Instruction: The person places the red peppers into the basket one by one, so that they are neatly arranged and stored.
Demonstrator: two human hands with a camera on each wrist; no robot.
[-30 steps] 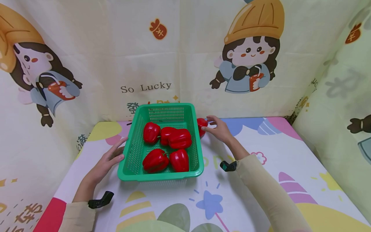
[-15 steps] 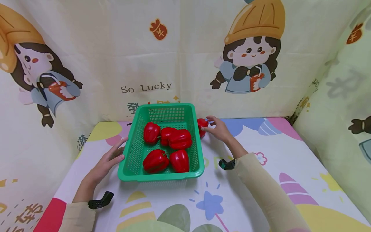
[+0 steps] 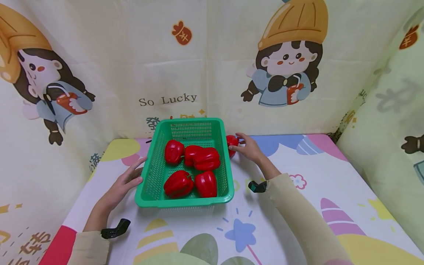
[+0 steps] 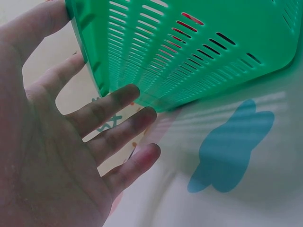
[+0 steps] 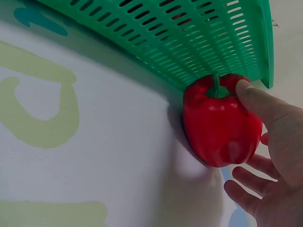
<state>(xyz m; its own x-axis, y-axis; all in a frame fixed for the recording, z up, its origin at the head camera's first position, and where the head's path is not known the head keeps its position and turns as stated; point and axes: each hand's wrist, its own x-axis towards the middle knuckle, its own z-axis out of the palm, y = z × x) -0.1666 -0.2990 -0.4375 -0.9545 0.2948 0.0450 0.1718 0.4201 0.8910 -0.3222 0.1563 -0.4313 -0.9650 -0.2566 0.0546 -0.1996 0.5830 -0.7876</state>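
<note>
A green plastic basket (image 3: 184, 201) with slotted walls holds several red bell peppers (image 3: 179, 183). My left hand (image 3: 118, 186) is at its left side, fingers spread; in the left wrist view the thumb and a fingertip touch the rim while the other fingers stay straight. Just outside the basket's right wall is another red bell pepper (image 5: 222, 125) with a green stem. My right hand (image 3: 250, 148) grips this pepper, its thumb near the stem and its other fingers at the far side, partly hidden behind the pepper. The basket's rim hides part of it in the head view.
A white table cover (image 3: 278, 224) with pastel prints lies under the basket. Behind it hangs a cream cloth (image 3: 222, 73) with cartoon figures, and a similar cloth (image 3: 381, 140) closes off the right side.
Both hands, the basket and the peppers keep nearly the same places. The right wrist and forearm have shifted slightly left, with the thumb and fingers a little closer around the bell pepper.
</note>
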